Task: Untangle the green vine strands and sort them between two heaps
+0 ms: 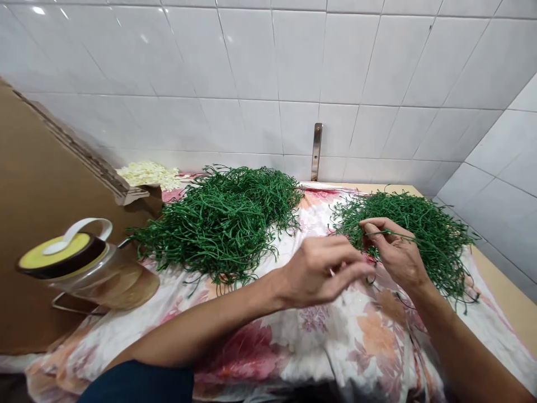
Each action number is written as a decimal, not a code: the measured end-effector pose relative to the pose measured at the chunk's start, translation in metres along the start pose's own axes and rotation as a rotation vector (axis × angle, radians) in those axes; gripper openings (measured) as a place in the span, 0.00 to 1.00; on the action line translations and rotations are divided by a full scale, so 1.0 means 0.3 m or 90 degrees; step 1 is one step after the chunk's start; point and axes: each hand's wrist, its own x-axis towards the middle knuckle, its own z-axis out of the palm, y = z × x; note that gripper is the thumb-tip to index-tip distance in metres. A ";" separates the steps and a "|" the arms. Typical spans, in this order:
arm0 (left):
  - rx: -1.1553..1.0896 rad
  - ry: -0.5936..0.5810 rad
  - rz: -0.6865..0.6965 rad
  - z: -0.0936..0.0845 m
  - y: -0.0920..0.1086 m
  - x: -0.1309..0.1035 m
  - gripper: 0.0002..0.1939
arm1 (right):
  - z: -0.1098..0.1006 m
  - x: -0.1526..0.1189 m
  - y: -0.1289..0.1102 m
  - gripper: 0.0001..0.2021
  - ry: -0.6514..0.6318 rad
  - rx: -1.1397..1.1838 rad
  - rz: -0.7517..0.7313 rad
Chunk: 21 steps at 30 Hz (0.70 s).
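Two heaps of thin green stems lie on a floral cloth (319, 324), a large left heap (226, 218) and a right heap (436, 224). Over the cloth between them is my left hand (325, 271), its fingers bent and slightly blurred; whether something small is between them cannot be made out. My right hand (396, 249) is at the near left edge of the right heap, thumb and forefinger pinched on a green stem (392, 233). The fingertips of both hands are close together but apart.
A clear jar (121, 280) with a yellow and brown lid stands at the left beside a cardboard box (50, 196). Pale yellow pieces (151, 174) are piled at the back left. A metal bracket (316, 152) is on the tiled wall behind.
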 end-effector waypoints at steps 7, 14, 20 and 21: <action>0.034 0.018 -0.250 -0.038 -0.104 0.022 0.15 | 0.028 -0.025 -0.005 0.11 -0.020 0.056 0.007; -0.257 -0.004 -0.432 -0.017 -0.181 0.020 0.13 | 0.043 -0.033 -0.013 0.10 -0.021 0.147 0.019; -0.328 0.059 -0.431 -0.044 -0.178 0.038 0.16 | 0.033 -0.027 -0.001 0.09 0.002 0.178 0.035; -0.322 0.070 -0.422 -0.043 -0.177 0.038 0.16 | 0.033 -0.027 0.004 0.10 -0.005 0.195 0.043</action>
